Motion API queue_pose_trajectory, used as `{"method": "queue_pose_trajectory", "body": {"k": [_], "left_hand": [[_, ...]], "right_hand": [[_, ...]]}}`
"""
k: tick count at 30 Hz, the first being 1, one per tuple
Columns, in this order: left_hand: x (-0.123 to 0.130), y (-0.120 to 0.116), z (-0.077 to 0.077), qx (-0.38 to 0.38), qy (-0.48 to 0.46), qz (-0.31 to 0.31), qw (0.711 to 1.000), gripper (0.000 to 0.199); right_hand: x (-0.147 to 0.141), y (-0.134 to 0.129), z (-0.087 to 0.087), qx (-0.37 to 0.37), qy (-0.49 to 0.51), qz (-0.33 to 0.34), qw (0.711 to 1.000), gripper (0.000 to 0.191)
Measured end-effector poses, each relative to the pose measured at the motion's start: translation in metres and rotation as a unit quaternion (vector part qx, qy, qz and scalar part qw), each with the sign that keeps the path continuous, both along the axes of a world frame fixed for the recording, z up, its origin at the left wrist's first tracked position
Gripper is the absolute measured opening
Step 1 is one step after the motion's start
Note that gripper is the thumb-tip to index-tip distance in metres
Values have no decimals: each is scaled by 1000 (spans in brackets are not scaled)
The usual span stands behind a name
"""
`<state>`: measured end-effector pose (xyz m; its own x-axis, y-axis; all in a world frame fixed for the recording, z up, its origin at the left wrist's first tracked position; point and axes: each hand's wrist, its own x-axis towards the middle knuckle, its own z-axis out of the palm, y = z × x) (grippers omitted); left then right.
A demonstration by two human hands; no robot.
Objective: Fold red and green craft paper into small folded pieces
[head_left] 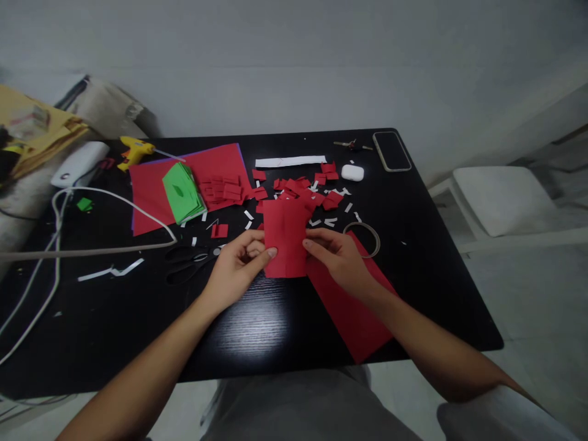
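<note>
A creased red paper sheet (285, 239) is held upright above the black table, pinched at both side edges. My left hand (239, 263) grips its left edge, thumb in front and fingers curled behind. On the right edge, my right hand (337, 260) holds it the same way. Beneath my right hand and forearm lies a larger red paper piece (351, 312). Several small folded red pieces (294, 187) are heaped just behind the held sheet, among white paper scraps. Black scissors (188, 260) rest left of my left hand, partly hidden by it.
Green papers (181, 193) lie on a large red sheet (142, 199) at the back left, near a yellow glue gun (135, 152). White cables (114, 251) cross the left side. A phone (391, 151), white case (353, 173) and wire ring (377, 242) are on the right.
</note>
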<state>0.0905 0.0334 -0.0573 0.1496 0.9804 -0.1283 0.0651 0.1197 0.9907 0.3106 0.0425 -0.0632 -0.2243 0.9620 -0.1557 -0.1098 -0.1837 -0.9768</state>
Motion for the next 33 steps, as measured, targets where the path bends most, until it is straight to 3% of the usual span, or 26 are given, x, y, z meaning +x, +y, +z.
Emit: {"method": "queue_pose_trajectory", "body": {"k": [9,27,33], "left_hand": [[6,-2,-4,-52,-95,-23,994,46],[3,-1,-6,-83,-90,-18,992,52],[5,-4,-4,-66,-69,-28,995,47]], "right_hand": [[-3,-2,-6,-31,-27,-22,999,40],[-3,-5,-3,-11,-42,-19,999,37],[-4,-5,-2,5,-50,33,998,32]]}}
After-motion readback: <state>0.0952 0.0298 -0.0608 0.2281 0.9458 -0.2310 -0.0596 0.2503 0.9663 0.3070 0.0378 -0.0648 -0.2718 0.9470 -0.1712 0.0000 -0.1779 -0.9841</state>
